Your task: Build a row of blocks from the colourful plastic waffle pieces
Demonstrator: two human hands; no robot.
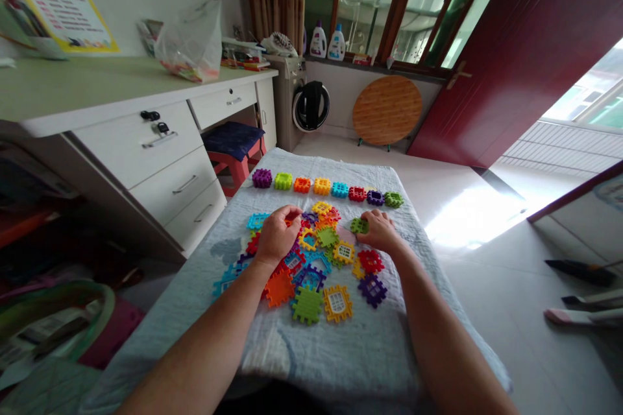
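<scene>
A pile of flat, colourful interlocking plastic tiles (321, 259) lies on a light blue cloth (341, 350) that covers a small table. Behind the pile stands a row of assembled plastic cubes (326, 187) in purple, green, orange, yellow, blue and red. My left hand (276, 233) rests on the left side of the pile, fingers curled over the tiles; what it grips is hidden. My right hand (382, 230) sits at the pile's right edge, its fingers pinched on a green tile (359, 225).
A white desk with drawers (160, 142) stands close on the left, a red stool (233, 165) under it. A washing machine (304, 104) and a round wooden tabletop (387, 110) lean at the back wall. Tiled floor opens to the right.
</scene>
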